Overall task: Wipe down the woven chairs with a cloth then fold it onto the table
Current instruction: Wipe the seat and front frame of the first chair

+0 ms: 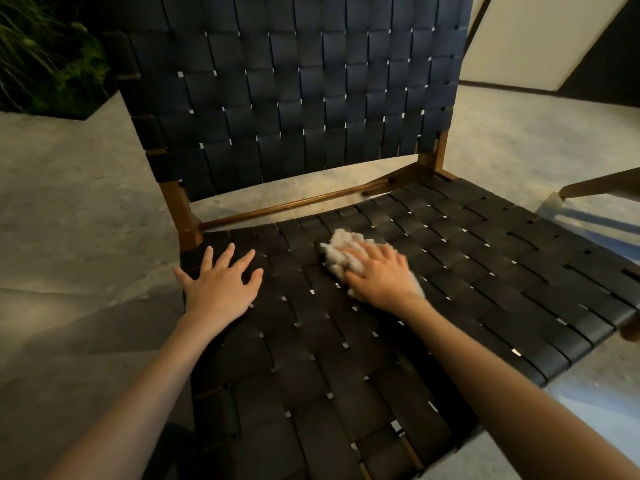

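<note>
We see left hand flat, fingers spread, on the woven chair seat near its back-left corner. Right hand presses a bunched beige cloth mid-seat, fingers apparently flat, not gripping.

A lounge-like interior: woven chair, concrete floor, planted greenery.

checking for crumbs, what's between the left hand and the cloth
Nothing but bare woven seat, as the head view shows, between the left hand and the cloth under the right hand.
</note>
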The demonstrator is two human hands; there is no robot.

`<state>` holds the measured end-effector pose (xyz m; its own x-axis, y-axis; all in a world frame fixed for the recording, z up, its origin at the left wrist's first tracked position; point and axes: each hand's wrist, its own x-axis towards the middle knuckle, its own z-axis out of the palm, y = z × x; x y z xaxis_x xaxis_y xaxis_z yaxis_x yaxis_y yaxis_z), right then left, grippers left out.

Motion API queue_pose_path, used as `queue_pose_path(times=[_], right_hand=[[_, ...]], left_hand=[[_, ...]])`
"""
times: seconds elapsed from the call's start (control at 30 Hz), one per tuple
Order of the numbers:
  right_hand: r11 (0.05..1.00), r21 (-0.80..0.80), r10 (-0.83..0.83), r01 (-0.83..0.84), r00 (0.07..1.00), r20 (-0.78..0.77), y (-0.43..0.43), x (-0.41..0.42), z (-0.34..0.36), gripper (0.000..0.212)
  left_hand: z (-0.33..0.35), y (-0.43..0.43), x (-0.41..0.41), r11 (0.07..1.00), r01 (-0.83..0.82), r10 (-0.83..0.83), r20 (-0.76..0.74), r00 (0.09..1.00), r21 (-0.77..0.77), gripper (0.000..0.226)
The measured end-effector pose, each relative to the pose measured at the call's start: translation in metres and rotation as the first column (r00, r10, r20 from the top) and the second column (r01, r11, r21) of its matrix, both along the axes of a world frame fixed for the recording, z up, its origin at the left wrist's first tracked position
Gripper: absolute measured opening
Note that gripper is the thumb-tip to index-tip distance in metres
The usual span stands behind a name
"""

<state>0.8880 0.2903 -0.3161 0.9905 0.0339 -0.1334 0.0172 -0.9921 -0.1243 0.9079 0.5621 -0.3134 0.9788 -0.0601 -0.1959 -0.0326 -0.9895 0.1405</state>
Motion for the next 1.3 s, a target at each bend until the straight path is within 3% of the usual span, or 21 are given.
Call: queue_pose_path(times=[0.13, 0.23, 0.43, 0.6, 0.7, 0.8, 0.87, 1.03, 1.17, 1.3], right_hand=[[0.969, -0.099, -0.221, 0.225, 0.974, 0.046, -0.042, 0.022, 0.001, 0.06], [0.959, -0.051, -0.275, 0.279, 0.958, 0.076, -0.016, 0.029, 0.0, 0.055], [0.972, 0.232, 0.005, -0.034, 0.992, 0.123, 0.094, 0.025, -0.017, 0.05], [0.969, 0.108, 0.215, -0.223, 0.973, 0.086, 0.048, 0.06, -0.021, 0.057], [1.0, -0.011, 0.021, -0.02, 0.994, 0.106, -0.007, 0.084, -0.026, 0.059], [0.982, 0.007, -0.19, 0.191, 0.972, 0.14, -0.022, 0.105, -0.026, 0.059], [0.969, 0.031, -0.246, 0.244, 0.964, 0.105, -0.009, 0.118, -0.024, 0.058], [0.987, 0.157, -0.035, 0.016, 0.993, 0.116, 0.076, 0.121, -0.026, 0.05], [0.91, 0.362, 0.165, -0.201, 0.978, 0.128, 0.151, 0.108, -0.022, 0.05], [0.85, 0.481, 0.209, -0.214, 0.976, 0.065, 0.171, 0.102, -0.013, 0.048]], left_hand=[[-0.006, 0.0, 0.008, 1.0, -0.001, 0.001, 0.012, 1.0, 0.012, 0.055], [-0.008, 0.002, 0.008, 1.0, -0.006, 0.007, 0.041, 0.999, -0.011, 0.054], [-0.01, 0.001, 0.006, 1.0, -0.001, 0.002, 0.07, 0.998, -0.001, 0.052], [-0.007, -0.001, 0.005, 1.0, -0.006, 0.005, 0.06, 0.998, 0.01, 0.052], [-0.003, -0.002, 0.003, 1.0, -0.009, 0.01, 0.069, 0.998, -0.013, 0.051], [0.0, -0.003, 0.003, 0.999, -0.016, 0.02, 0.064, 0.998, -0.05, 0.051], [0.001, -0.003, 0.003, 0.996, -0.025, 0.03, 0.069, 0.997, -0.08, 0.051], [0.002, -0.001, 0.005, 0.986, -0.084, 0.101, 0.114, 0.988, -0.144, 0.058], [0.005, -0.002, 0.003, 0.976, -0.109, 0.143, 0.177, 0.974, -0.188, 0.059], [0.009, 0.002, -0.008, 0.982, -0.149, 0.163, 0.128, 0.978, -0.117, 0.068]])
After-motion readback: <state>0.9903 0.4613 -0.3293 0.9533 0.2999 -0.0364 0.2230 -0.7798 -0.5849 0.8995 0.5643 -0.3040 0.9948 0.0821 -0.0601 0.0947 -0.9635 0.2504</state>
